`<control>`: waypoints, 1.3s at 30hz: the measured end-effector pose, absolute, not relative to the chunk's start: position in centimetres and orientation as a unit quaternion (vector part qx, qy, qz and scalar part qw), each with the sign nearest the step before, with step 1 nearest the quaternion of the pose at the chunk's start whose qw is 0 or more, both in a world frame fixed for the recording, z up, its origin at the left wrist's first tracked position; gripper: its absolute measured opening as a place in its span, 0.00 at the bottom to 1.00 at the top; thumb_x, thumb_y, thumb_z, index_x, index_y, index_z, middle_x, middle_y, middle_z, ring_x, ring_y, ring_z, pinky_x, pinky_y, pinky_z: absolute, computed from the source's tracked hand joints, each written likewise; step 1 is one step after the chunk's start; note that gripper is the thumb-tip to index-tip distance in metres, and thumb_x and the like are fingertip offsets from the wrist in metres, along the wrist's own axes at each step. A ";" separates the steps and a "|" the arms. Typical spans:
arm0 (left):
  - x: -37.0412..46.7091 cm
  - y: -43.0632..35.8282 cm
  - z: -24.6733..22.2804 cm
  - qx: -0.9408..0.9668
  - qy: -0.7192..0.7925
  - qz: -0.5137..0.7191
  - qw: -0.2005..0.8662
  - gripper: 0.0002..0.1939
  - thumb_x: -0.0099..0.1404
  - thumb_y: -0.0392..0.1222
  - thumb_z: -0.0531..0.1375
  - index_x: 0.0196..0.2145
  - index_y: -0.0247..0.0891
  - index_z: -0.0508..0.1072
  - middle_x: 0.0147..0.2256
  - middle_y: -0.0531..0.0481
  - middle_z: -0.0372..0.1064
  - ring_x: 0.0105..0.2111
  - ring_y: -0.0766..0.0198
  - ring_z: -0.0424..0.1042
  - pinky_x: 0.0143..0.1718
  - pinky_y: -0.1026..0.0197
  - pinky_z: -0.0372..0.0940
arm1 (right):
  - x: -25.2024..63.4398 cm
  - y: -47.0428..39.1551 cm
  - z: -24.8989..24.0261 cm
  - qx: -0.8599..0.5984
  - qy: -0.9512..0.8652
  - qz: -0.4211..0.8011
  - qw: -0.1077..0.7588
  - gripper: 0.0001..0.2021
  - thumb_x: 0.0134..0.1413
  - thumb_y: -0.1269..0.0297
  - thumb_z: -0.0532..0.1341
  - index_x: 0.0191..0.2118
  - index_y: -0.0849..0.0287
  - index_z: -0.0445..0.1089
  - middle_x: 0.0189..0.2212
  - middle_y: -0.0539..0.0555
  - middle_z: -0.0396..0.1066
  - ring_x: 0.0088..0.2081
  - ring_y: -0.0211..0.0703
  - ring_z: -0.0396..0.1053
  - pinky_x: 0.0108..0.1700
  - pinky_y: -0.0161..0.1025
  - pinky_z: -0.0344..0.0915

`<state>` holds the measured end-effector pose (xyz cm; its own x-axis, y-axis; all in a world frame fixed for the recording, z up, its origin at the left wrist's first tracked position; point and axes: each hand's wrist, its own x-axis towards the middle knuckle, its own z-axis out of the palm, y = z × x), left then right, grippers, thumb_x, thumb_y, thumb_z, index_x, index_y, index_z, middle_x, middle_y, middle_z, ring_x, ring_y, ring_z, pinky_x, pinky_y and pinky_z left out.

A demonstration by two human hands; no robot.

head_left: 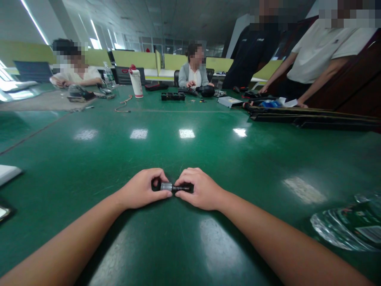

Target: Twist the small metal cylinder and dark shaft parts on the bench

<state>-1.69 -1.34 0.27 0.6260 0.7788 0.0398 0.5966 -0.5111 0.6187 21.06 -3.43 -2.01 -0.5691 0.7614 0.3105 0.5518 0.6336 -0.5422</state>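
Observation:
A small metal part with a silver cylinder (166, 186) at its left and a dark, thin, ridged shaft (182, 188) at its right lies lengthwise between my hands, low over the green table (166, 151). My left hand (145, 188) is closed round the silver end, thumb below and fingers above. From the other side, my right hand (201, 188) pinches around the dark shaft with its thumb and fingers. The fingertips of both hands nearly meet at the middle of the part. Its far left end is dark and partly hidden by my left hand.
A clear plastic bottle (351, 224) lies at the right. A white object (8, 173) sits at the left edge. Farther back are a white cup (136, 82), a black part (173, 96), long dark panels (312, 115) and several people around the table.

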 end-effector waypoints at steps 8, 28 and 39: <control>-1.8 -1.3 0.3 0.857 0.403 0.150 0.285 0.13 0.59 0.50 0.64 0.35 0.37 0.73 0.28 0.53 0.67 0.28 0.63 0.66 0.30 0.64 0.57 | 21.0 -3.5 -1.9 -0.383 -0.861 0.202 0.268 0.06 0.52 0.65 0.67 0.37 0.57 0.74 0.32 0.51 0.73 0.37 0.41 0.69 0.45 0.41 0.59; -1.8 -1.4 0.2 0.854 0.403 0.156 0.290 0.15 0.59 0.52 0.64 0.34 0.37 0.73 0.28 0.53 0.67 0.28 0.64 0.66 0.30 0.64 0.58 | 21.5 -3.4 -1.7 -0.401 -0.850 0.196 0.279 0.05 0.48 0.70 0.68 0.33 0.58 0.74 0.28 0.49 0.72 0.33 0.39 0.68 0.42 0.40 0.59; -1.9 -1.3 -0.1 0.854 0.409 0.153 0.283 0.15 0.59 0.52 0.64 0.34 0.37 0.72 0.28 0.53 0.67 0.28 0.64 0.66 0.30 0.64 0.57 | 22.0 -3.2 -1.9 -0.410 -0.844 0.202 0.281 0.04 0.47 0.71 0.68 0.31 0.58 0.74 0.27 0.48 0.71 0.32 0.38 0.68 0.41 0.39 0.57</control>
<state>-1.92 -1.28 -0.11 0.6192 0.7846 0.0304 0.6111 -0.5059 0.6088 21.97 -3.20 -1.93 -0.5060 0.8057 0.3079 0.5786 0.5819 -0.5716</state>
